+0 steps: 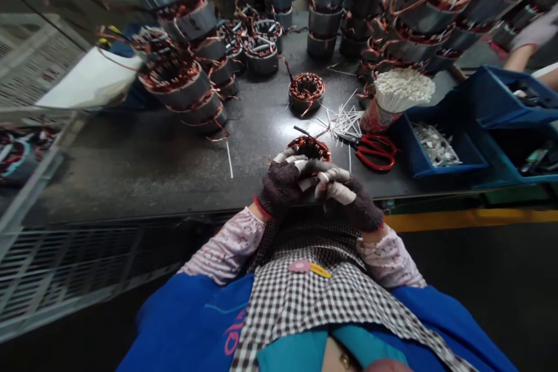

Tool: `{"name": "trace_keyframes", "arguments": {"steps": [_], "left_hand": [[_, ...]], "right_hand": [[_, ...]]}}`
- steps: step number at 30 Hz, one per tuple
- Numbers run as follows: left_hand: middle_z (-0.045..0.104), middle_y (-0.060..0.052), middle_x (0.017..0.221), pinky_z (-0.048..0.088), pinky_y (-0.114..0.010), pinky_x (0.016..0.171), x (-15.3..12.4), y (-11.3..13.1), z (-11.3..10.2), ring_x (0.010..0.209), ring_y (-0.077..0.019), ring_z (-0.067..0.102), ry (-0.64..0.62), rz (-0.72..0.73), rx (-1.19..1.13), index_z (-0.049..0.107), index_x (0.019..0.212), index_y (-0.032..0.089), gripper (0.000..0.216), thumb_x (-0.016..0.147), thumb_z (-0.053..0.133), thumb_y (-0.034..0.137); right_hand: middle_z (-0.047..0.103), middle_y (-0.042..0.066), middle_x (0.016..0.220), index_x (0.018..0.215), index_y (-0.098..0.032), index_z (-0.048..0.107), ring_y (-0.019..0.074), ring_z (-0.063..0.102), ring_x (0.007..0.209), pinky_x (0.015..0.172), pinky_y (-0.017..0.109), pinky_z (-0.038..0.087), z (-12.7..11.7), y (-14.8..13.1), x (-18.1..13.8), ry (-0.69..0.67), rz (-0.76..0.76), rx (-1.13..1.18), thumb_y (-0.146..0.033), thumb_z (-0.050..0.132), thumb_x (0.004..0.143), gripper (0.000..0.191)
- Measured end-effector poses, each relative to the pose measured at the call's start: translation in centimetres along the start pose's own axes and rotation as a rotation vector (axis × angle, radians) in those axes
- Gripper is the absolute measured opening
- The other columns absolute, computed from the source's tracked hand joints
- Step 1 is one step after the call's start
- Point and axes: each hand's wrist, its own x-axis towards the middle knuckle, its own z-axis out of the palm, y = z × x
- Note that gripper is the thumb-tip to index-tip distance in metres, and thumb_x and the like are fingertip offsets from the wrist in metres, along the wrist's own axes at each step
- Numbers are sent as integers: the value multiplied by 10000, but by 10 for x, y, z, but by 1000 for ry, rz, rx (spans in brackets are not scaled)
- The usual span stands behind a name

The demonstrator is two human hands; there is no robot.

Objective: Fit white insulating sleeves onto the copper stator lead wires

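Observation:
My left hand (283,183) and my right hand (344,195) wear dark knitted gloves with taped fingertips and meet at the table's front edge. Both are closed, fingers pressed together around something small that I cannot make out. Just beyond them a copper-wound stator (310,147) sits on the dark table (152,157), touching my left fingertips. Red-handled scissors (375,151) lie to the right of it, beside scattered white sleeves (344,122).
Another stator (306,88) stands alone farther back. Stacks of stators (187,75) fill the left and the back. A cup of white sleeves (399,96) stands right, next to blue bins (475,128). Another person's arm (529,40) shows at far right.

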Motion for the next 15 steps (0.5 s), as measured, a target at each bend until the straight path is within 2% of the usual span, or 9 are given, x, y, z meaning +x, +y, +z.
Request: {"name": "trace_keyframes", "arguments": {"steps": [3,5,7,10,12,15], "left_hand": [[1002,-76,1164,665,-708,1441,1,1,1,1258,-377,974,0,-5,17,957,1127,304,83,1071,902,329],[1000,-78,1149,672,-699,1433,1,3,2,1249,-369,973,3,-3,19,958,1126,304,94,1080,878,323],[999,-79,1141,682,-694,1424,1,4,4,1233,-370,972,-14,10,15,954,1115,310,102,1063,876,349],[1001,-69,1128,715,-677,1393,2,4,5,1195,-377,975,-44,32,25,938,1056,339,84,1009,874,367],[999,-73,1102,747,-661,1349,2,4,4,1153,-386,981,-32,62,24,929,1029,349,82,987,860,353],[986,-80,1021,793,-660,1241,0,6,4,1038,-401,982,53,76,28,935,1044,353,101,984,864,393]], "right_hand": [[717,13,766,993,-315,842,229,660,644,572,366,625,4,7,-21,46,67,-68,-785,941,1009,480],[708,18,738,950,-306,831,232,653,660,574,361,596,6,2,-35,79,78,-128,-689,933,1024,404],[720,25,745,948,-296,831,244,688,706,593,356,598,12,-9,-33,42,68,-132,-621,907,1032,343],[750,13,791,1000,-280,825,228,736,769,668,322,643,31,-26,3,2,9,-53,-545,879,1049,275],[763,0,820,967,-275,779,177,688,706,637,285,606,45,-31,35,27,-5,24,-522,854,1071,279],[799,7,869,968,-277,772,163,697,679,608,282,594,43,-28,62,78,-20,54,-637,855,1115,398]]}}
